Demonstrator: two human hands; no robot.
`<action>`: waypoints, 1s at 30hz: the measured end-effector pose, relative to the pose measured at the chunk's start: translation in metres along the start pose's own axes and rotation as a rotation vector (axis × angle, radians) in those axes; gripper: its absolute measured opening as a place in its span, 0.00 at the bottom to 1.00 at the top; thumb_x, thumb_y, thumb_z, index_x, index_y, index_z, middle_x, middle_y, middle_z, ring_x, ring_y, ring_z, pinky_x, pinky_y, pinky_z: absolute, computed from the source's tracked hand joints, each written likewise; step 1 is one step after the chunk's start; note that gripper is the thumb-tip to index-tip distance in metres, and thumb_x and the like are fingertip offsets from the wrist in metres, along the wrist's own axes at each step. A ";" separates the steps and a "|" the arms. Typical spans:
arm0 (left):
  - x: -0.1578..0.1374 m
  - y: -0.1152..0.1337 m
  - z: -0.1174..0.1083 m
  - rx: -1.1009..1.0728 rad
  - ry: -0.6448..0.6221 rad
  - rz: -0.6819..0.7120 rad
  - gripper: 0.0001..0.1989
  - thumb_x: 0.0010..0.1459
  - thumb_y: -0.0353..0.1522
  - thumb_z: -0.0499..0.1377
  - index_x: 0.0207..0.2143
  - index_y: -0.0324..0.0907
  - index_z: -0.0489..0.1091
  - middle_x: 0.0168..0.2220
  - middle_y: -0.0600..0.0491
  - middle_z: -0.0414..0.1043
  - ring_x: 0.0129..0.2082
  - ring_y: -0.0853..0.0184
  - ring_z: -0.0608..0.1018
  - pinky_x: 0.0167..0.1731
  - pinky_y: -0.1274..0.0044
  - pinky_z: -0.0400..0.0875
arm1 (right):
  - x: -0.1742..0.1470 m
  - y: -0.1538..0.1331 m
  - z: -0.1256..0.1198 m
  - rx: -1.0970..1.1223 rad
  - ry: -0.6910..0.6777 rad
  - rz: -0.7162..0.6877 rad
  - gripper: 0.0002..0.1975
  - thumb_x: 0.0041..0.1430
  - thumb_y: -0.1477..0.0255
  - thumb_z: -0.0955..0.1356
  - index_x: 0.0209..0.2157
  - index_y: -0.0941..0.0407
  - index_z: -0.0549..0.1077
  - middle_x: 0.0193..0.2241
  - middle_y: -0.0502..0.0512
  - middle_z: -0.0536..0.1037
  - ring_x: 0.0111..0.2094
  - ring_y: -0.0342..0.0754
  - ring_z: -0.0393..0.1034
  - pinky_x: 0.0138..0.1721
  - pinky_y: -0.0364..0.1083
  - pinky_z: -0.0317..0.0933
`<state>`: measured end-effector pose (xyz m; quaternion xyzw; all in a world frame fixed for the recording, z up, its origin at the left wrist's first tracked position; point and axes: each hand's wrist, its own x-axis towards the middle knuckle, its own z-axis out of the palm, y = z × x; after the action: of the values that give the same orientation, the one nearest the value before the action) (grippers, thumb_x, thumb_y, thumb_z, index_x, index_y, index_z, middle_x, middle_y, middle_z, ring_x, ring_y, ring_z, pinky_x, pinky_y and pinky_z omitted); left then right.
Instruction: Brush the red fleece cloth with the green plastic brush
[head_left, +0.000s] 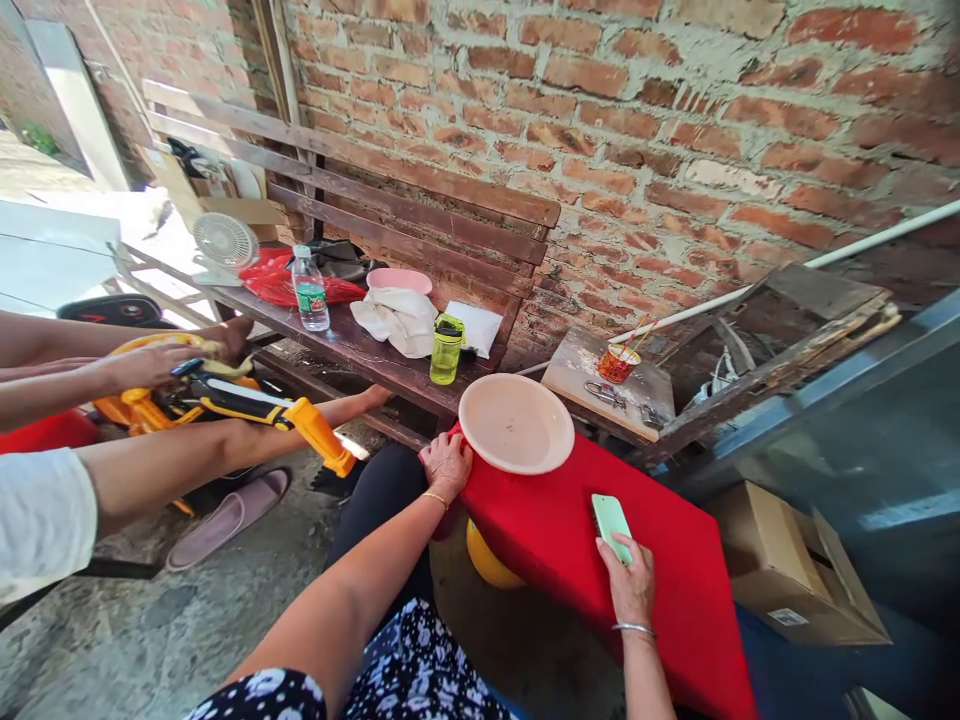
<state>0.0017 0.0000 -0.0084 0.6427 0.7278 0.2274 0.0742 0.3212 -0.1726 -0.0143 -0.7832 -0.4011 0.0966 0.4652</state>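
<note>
While right hand [631,580] grips green brush [612,518], left hand [446,467] rests open, bottle label [310,299] illegible

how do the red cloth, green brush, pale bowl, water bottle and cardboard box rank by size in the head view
1. Red cloth
2. Cardboard box
3. Pale bowl
4. Green brush and water bottle: too alike to rank; the right hand hides part of the brush.

A pale basin [517,432] sits at the end of a red-covered table [679,540], while a dark wooden bench [356,352] alongside bears a red plastic bag [266,277], a water bottle [310,295], a rumpled white cloth [397,320] and a yellow-green drinking bottle [446,352]; a mauve slipper [229,522] lies on the concrete floor [150,640].
</note>
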 end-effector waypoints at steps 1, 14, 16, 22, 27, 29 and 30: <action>0.000 0.000 0.001 0.002 0.002 0.001 0.14 0.64 0.38 0.52 0.47 0.45 0.73 0.46 0.45 0.69 0.48 0.55 0.69 0.46 0.66 0.56 | 0.000 0.000 0.000 0.000 -0.001 0.000 0.32 0.40 0.42 0.70 0.35 0.56 0.78 0.33 0.53 0.69 0.39 0.55 0.66 0.47 0.56 0.60; 0.002 -0.002 0.005 0.024 0.012 -0.009 0.14 0.63 0.38 0.53 0.47 0.45 0.73 0.47 0.46 0.70 0.49 0.56 0.70 0.46 0.67 0.56 | -0.001 0.005 0.003 -0.023 -0.015 -0.025 0.34 0.42 0.40 0.68 0.36 0.56 0.77 0.35 0.55 0.69 0.40 0.54 0.66 0.47 0.54 0.60; 0.002 -0.003 0.006 0.028 0.013 -0.010 0.14 0.63 0.38 0.54 0.46 0.45 0.73 0.47 0.47 0.70 0.48 0.57 0.70 0.45 0.67 0.56 | -0.001 0.006 0.004 -0.029 -0.016 -0.032 0.34 0.42 0.39 0.67 0.37 0.55 0.77 0.36 0.55 0.69 0.40 0.54 0.67 0.47 0.53 0.61; 0.002 -0.003 0.005 0.047 0.022 0.006 0.13 0.63 0.38 0.54 0.46 0.45 0.73 0.46 0.48 0.70 0.48 0.58 0.70 0.45 0.68 0.56 | -0.002 0.010 0.006 -0.055 -0.010 -0.067 0.34 0.44 0.39 0.65 0.38 0.54 0.76 0.36 0.57 0.70 0.42 0.56 0.66 0.49 0.54 0.60; 0.001 -0.002 0.003 0.055 0.029 0.017 0.12 0.63 0.37 0.54 0.45 0.44 0.73 0.45 0.48 0.71 0.47 0.59 0.71 0.45 0.68 0.56 | 0.002 -0.002 0.010 -0.230 -0.024 -0.071 0.35 0.50 0.40 0.59 0.41 0.55 0.75 0.33 0.58 0.71 0.39 0.57 0.67 0.45 0.55 0.61; 0.001 -0.003 0.004 0.057 0.032 0.014 0.12 0.63 0.37 0.54 0.45 0.44 0.73 0.45 0.48 0.70 0.47 0.59 0.71 0.45 0.68 0.56 | 0.003 -0.015 0.021 -0.254 -0.034 -0.043 0.32 0.53 0.44 0.59 0.43 0.56 0.75 0.34 0.58 0.71 0.38 0.56 0.67 0.42 0.53 0.63; 0.001 -0.003 0.005 0.060 0.034 0.014 0.12 0.63 0.37 0.54 0.45 0.44 0.73 0.45 0.48 0.70 0.47 0.59 0.71 0.44 0.68 0.56 | 0.003 -0.023 0.029 -0.256 -0.047 -0.050 0.30 0.55 0.47 0.60 0.44 0.56 0.75 0.35 0.58 0.71 0.38 0.55 0.68 0.42 0.51 0.63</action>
<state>0.0005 0.0022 -0.0136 0.6457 0.7310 0.2170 0.0409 0.2956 -0.1455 -0.0114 -0.8234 -0.4402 0.0516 0.3543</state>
